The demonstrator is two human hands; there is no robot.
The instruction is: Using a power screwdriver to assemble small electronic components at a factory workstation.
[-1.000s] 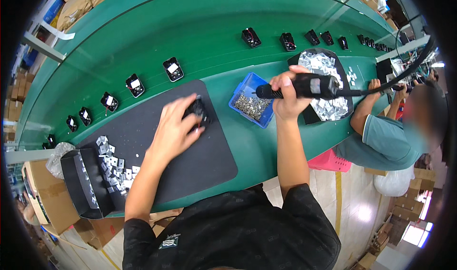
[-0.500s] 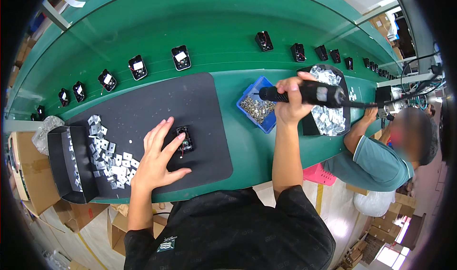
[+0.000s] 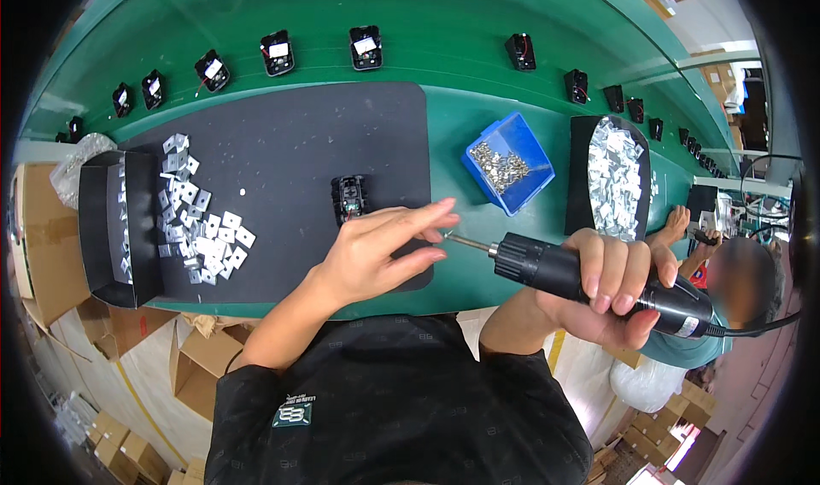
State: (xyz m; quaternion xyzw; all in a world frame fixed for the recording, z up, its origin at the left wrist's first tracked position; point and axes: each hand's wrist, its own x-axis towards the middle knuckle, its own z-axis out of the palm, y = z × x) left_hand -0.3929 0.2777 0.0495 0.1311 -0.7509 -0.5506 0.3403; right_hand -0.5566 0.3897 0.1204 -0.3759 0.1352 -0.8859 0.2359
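Observation:
My right hand (image 3: 611, 284) is wrapped round a black corded electric screwdriver (image 3: 547, 267), whose bit points left. Close to the bit's tip is my left hand (image 3: 384, 250), its fingers stretched out and a gap between thumb and forefinger. Whether its fingertips touch the tip, or a small screw sits there, I cannot make out. Just beyond the left hand, a small black plastic housing (image 3: 349, 196) with a circuit board lies on the dark mat (image 3: 282, 143). To the right, a blue bin (image 3: 531, 177) holds many small screws.
Loose metal plates (image 3: 205, 237) lie on the mat's left, beside a black tray (image 3: 141, 288). Another black bin (image 3: 581, 177) holds more plates. Black housings (image 3: 365, 49) line the green strip at the back. A co-worker's hand (image 3: 677, 220) is at far right.
My right hand has brought the screwdriver from over the blue bin back toward my body. My left hand has moved right from beside the housing to the bit's tip. The whole view has shifted.

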